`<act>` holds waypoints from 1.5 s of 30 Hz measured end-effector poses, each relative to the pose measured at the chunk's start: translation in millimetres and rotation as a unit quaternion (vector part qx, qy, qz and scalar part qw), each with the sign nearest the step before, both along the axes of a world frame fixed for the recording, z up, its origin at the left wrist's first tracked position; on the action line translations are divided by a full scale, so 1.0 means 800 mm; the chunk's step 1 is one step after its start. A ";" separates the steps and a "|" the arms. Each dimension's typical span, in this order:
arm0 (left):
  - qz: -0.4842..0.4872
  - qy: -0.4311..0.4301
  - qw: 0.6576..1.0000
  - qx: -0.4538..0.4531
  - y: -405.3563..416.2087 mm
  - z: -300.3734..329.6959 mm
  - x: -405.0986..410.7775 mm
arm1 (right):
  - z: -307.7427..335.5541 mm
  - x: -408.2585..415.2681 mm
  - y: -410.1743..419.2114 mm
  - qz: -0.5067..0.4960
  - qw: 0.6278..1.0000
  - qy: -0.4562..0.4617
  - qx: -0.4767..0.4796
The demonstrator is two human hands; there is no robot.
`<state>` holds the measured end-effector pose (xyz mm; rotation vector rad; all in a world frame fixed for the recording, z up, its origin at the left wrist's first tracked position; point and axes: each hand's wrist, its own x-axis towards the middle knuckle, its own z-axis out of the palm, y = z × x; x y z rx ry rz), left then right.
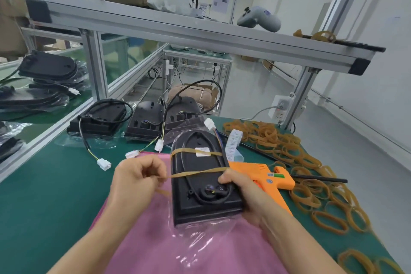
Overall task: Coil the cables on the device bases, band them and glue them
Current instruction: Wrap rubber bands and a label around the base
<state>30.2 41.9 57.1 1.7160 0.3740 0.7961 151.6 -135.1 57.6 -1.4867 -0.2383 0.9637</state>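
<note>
Black device base (201, 187) lies on pink cloth (155, 240) at counter (44, 196) centre. Left hand (135, 176) pinches rubber band (195, 172), stretching it toward 9 o'clock across base. Right hand (240, 193) grips base's 3 o'clock edge. Orange glue gun (266, 177) beside it at 3 o'clock.

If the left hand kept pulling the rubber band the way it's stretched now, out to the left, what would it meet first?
Probably nothing close: the left hand pulls the rubber band away from the black base, over pink cloth, then bare green table. The white connector lies farther back; depth is unclear.
</note>
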 end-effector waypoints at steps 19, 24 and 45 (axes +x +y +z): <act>-0.390 -0.119 0.808 -0.425 0.069 -0.033 -0.014 | 0.012 -0.015 0.016 0.051 0.997 -0.004 0.050; -0.370 -0.059 0.816 -0.440 0.070 -0.026 -0.016 | 0.008 -0.003 0.007 0.021 0.999 -0.011 0.039; -0.103 0.078 0.847 -0.516 0.038 -0.030 0.007 | 0.050 0.046 -0.066 0.082 0.945 -0.240 -0.205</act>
